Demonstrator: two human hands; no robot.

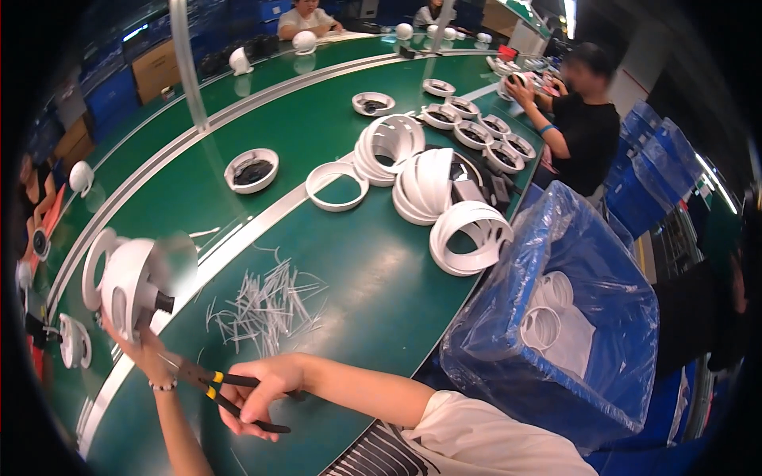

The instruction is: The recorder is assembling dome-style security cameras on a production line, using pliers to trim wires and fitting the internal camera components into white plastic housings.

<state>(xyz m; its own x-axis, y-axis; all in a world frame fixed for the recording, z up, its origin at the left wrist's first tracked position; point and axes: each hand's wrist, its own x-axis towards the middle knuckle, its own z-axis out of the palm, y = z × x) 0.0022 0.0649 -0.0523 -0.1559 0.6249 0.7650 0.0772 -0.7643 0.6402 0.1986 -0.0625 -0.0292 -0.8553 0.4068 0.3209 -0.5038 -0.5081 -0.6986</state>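
The left hand (144, 351) is gripping a white rounded housing (125, 278) above the green table (373, 305), fingers pressing its underside, partly hidden; the right hand (258, 394) is curling its fingers around pliers (193, 373). White strips (268, 309) are lying beyond; stacked rings (413, 186) and a plastic-lined blue bin (476, 357) are flanking them rightward, shirt print (379, 454) showing indistinctly.

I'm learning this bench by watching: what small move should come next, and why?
Probably raise the pliers toward the white dome housing: the left hand holds it up, and the right hand grips the pliers with their handles spread, but their tips show near the left hand's heel, below the housing.
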